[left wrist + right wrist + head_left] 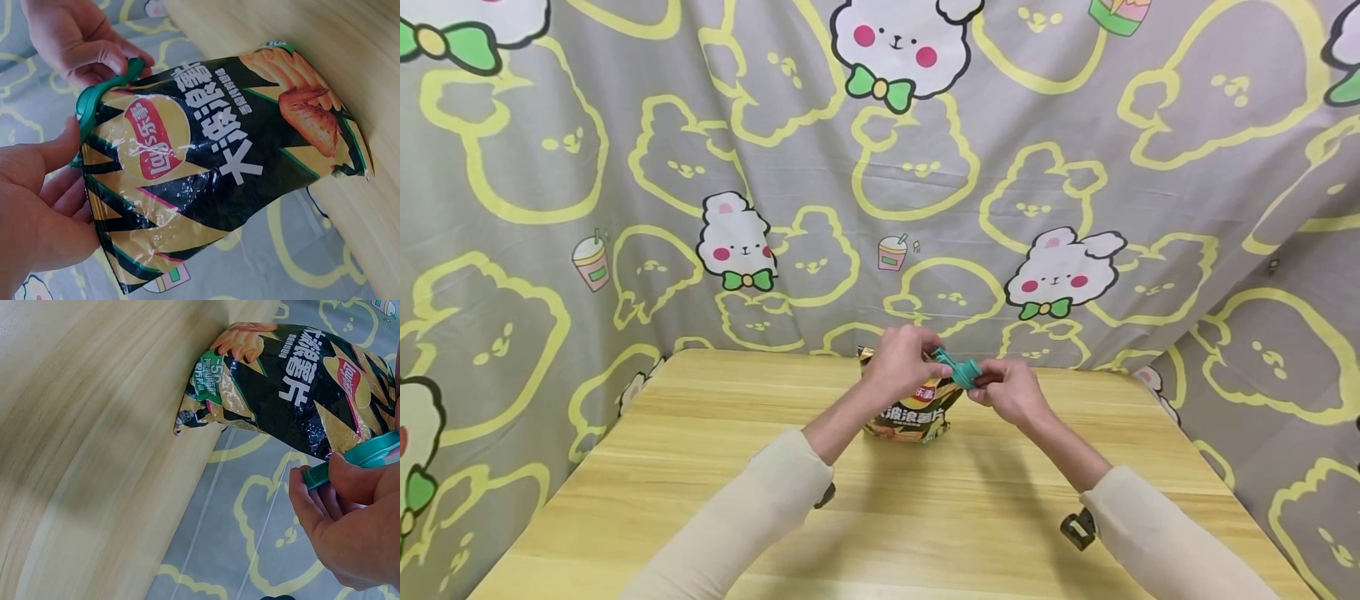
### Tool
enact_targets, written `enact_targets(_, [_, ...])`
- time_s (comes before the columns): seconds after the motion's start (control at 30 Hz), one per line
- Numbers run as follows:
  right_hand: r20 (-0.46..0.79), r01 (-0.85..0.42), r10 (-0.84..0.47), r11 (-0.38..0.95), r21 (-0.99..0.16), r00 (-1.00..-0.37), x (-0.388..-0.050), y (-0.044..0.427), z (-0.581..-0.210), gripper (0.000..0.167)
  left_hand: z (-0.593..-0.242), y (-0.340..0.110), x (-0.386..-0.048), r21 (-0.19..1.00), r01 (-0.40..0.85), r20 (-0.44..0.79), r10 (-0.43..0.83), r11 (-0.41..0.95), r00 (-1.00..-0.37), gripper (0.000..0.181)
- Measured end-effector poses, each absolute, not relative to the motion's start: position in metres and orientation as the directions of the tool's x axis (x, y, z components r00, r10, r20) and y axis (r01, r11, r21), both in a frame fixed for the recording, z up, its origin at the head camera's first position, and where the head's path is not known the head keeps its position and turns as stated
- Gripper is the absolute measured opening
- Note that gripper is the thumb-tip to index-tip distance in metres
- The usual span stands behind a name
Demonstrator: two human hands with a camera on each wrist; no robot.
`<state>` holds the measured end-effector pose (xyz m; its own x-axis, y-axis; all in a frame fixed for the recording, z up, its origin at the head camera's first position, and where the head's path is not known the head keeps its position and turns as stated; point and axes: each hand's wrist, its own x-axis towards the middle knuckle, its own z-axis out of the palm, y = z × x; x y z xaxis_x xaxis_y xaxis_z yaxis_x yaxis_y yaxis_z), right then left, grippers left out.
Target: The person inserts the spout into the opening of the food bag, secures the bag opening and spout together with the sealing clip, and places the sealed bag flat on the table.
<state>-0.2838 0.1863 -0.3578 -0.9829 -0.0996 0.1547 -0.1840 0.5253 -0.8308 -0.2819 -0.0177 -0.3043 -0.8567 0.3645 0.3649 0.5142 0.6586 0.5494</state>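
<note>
Green clip (pixel 967 373), pinched by right hand (pixel 1017 393), seemingly straddles the bag (pixel 206 150).

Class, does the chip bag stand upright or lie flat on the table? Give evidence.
Upright: in the head view, the chip bag has its base on the table and its printed lettering runs roughly level.

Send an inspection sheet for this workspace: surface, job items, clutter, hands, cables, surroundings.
Surface: light wood-grain table, shadows of the arms across it.
Job items: black-and-gold Lay's chip bag, upright on the far part of the table; green clip at its top edge, whether fastened cannot be told.
Clutter: nothing seen.
Left hand: pinches one end of the clip at the bag's top.
Right hand: pinches the clip's other end.
Cables: nothing seen.
Surroundings: grey cartoon-print curtain behind and beside the table; black device at the right sleeve.
</note>
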Motion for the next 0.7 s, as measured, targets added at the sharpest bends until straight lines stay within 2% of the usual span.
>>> enact_targets(0.3, [0.155, -0.173, -0.078, 0.514, -0.84, -0.985, -0.2817, 0.1854, -0.3571, 0.024, -0.3099, -0.0117, -0.2815, 0.574, 0.521, 0.409, 0.33, 0.632, -0.851, 0.01])
enact_targets(0.7, [0.148, -0.164, -0.071, 0.503, -0.849, -0.986, -0.2816, 0.1839, -0.3579, 0.023, -0.3145, -0.0071, -0.2828, 0.586, 0.509, 0.445, 0.275, 0.63, -0.852, 0.007])
